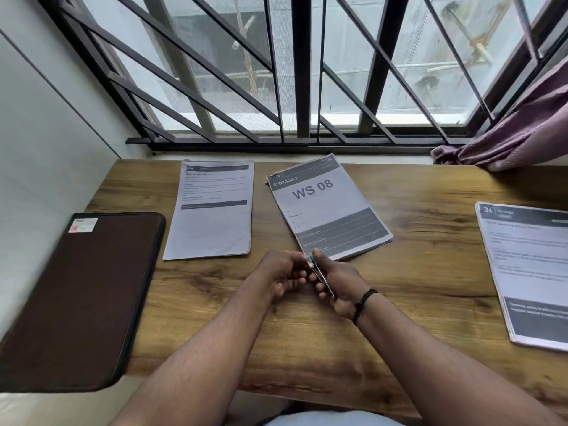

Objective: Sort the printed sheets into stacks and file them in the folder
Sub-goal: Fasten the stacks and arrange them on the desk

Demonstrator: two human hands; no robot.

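The right stack of sheets (528, 272) runs off the right edge of the picture, and its body text is too blurred to read. Small print on the far-left sheets (212, 210) cannot be made out. The left hand (282, 272) and right hand (335, 281) cover most of a slim metal tool (322, 279), whose kind is unclear. The brown folder (83, 302) is cut off at the left edge.

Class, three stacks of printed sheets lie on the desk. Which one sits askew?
The middle stack, headed "WS 08": it is turned at an angle, unlike the left stack, and lies nearest the hands.
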